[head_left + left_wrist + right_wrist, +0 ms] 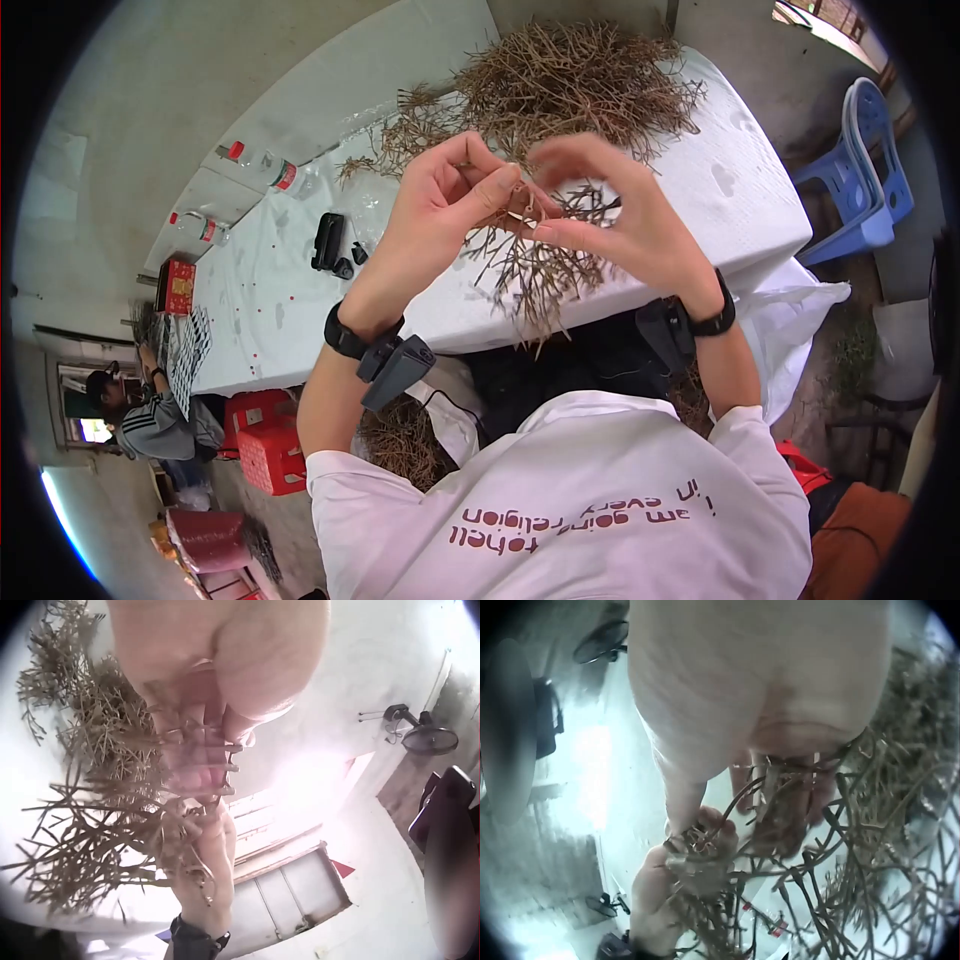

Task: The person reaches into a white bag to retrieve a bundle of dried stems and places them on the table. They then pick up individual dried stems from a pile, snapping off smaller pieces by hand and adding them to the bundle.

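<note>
A: Nearest first, please. Twigs where?

B: Between left hand [430,200] and right hand [635,205]: a loose bunch of brown twigs [540,270], thin, forked, dangling toward the near edge of a white table [745,190].

A: And how to handle them well?

B: Apparently sorting or parting stems. Best to pinch firmly near the gathered ends, then free one stem at a time, pulling gently along its length. Dry-looking, probably brittle; wise to ease forks apart rather than tug through a tangle.

A: Fingers?

B: On the left, thumb and fingers curled together, pinching stems at the top of the bunch. On the right, thumb and fingers bent in a wide curve, spread well apart and partly blurred, with stems crossing between. Real grip or light touch there: cannot tell.

A: Farther out?

B: On the table, to the left, a black case [328,240]. Beyond the hands, a big heap of similar twigs [575,80]. Off the right end, a blue chair [865,190]. Well away at far left, another person [165,435] in a gray top.
</note>
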A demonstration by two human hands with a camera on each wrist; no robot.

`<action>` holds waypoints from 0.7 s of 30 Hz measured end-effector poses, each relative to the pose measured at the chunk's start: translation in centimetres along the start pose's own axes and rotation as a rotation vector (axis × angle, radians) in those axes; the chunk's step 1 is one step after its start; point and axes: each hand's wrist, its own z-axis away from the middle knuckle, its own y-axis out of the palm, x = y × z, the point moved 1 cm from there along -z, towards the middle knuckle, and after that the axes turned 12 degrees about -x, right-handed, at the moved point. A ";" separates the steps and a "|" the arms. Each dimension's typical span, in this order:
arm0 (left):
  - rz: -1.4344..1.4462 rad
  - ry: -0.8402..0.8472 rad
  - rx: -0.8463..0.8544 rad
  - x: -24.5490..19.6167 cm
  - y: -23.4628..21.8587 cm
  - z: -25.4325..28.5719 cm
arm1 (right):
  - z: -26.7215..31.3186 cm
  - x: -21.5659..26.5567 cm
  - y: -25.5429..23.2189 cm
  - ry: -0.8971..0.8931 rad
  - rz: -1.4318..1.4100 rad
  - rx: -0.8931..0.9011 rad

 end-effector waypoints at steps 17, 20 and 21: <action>0.317 -0.461 0.021 6.0 0.0 5.2 | 2.5 -1.8 -0.1 0.493 -0.133 0.560; 0.324 -0.435 0.033 7.1 0.1 5.7 | 2.7 -1.7 0.1 0.390 -0.107 0.585; 0.314 -0.366 0.016 7.6 0.1 5.8 | 2.7 -1.7 0.1 0.426 -0.089 0.596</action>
